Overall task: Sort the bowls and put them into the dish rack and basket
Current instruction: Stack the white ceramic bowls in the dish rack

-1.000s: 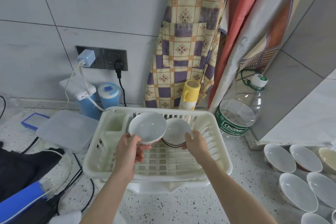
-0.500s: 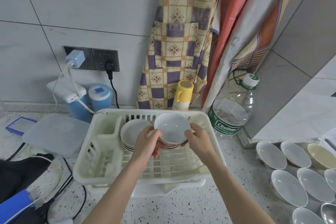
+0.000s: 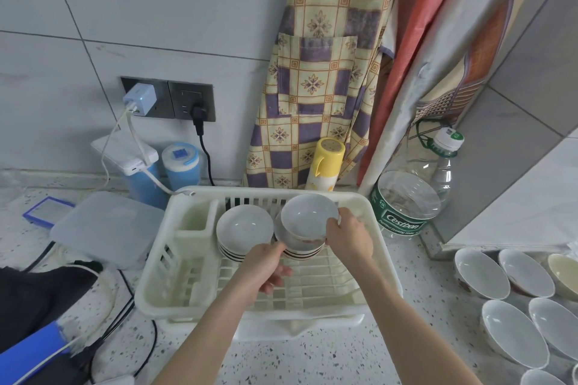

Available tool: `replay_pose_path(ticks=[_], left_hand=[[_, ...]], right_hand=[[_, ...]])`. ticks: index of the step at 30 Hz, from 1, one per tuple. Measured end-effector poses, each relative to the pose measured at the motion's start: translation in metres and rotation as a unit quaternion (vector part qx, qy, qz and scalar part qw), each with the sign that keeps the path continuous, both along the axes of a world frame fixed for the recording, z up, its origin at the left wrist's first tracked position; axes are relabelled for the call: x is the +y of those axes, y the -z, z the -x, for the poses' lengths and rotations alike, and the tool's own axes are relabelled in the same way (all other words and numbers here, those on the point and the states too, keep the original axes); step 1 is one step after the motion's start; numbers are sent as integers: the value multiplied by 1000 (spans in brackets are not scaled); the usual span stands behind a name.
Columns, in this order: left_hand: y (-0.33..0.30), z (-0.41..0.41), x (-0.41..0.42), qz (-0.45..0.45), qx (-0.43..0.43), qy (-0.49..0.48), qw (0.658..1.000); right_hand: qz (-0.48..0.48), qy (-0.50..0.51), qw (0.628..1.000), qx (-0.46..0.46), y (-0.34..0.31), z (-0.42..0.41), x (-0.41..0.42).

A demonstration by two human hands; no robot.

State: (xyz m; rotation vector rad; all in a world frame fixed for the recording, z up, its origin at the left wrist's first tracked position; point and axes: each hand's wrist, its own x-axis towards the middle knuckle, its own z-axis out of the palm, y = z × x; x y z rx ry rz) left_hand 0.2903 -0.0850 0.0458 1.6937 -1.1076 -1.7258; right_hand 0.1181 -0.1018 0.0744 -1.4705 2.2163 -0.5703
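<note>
Patterned bowl (image 3: 308, 222) is being pinched by right hand (image 3: 348, 236), apparently nesting atop right stack (image 3: 301, 251); left hand (image 3: 266, 269), loosely curled, is holding nothing. Tilted release is risking toppling, chipping.

Bowl (image 3: 308, 219), held a second ago in the left hand (image 3: 266, 269) over the left-centre of the dish rack (image 3: 162, 262), has been carried right and is now gripped at its right rim by the right hand (image 3: 348, 236), tilted on top of the right stack (image 3: 301, 250); left hand has been drawn back, thumb only touching the stack's lower edge, fingers loosely curled; left stack (image 3: 244, 233) has been uncovered; right hand, earlier resting at the right stack, has been moved up onto the bowl rim.
</note>
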Motion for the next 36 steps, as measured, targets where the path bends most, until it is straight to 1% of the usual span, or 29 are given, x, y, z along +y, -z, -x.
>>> replay_pose_path(ticks=[4,8,15,19,31,36], left_hand=[[8,5,-2,-8,-3,2,1000],[15,13,-3,-19,30,-12,999],[14,18,0,1,85,-39,996],[13,21,2,-1,107,-52,993],[19,28,2,-10,116,-75,990],[14,26,6,-20,138,-85,987]], right_hand=[[-13,-1,999,38,11,-5,-5],[-26,6,997,67,18,-7,-8],[-24,9,996,86,24,-8,-9],[-18,15,996,81,26,-9,-9],[-43,18,998,42,37,-8,-5],[-46,15,999,17,36,-6,-2]])
